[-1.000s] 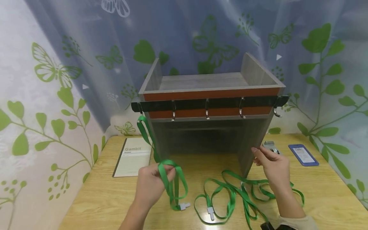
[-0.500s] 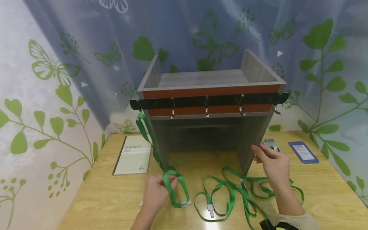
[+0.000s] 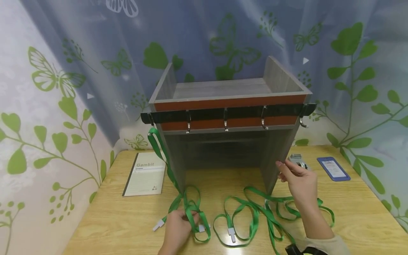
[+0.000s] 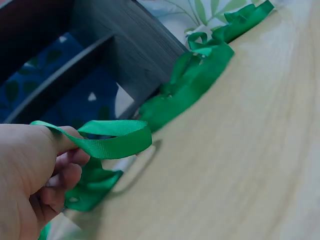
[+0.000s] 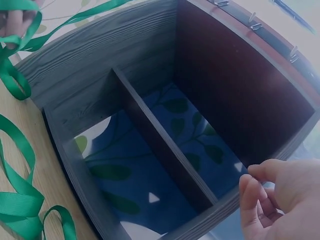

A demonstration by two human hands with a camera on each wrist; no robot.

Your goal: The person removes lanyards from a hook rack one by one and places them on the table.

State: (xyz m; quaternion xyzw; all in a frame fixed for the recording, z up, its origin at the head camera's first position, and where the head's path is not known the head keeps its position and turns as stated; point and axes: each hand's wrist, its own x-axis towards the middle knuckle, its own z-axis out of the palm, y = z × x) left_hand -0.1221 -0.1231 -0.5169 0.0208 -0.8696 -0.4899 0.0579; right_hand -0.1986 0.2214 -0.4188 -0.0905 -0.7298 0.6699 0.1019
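Note:
My left hand [image 3: 178,228] is low over the table in front of the rack and pinches a green lanyard [image 4: 120,147]. A loop of that lanyard sticks out past the fingers, and its pale clip [image 3: 202,228] is right of the hand. A second green lanyard [image 3: 171,173] hangs from the leftmost hook; its lower end and clip [image 3: 158,225] reach the table left of the hand. My right hand [image 3: 301,182] holds the front edge of the right side panel [image 3: 277,156] of the grey wooden rack, thumb on the edge and fingers curled.
Several green lanyards [image 3: 255,230] lie tangled in front of the rack. A black rail [image 3: 207,115] with metal hooks crosses its orange front. A Gambit notebook [image 3: 145,175] lies left; a blue card holder [image 3: 333,169] and a small grey object [image 3: 296,159] are at right.
My left hand has moved down and to the right with the lanyard, bringing its loops to the tabletop. The hanging lanyard's clip now shows fully. My right hand keeps its place on the rack.

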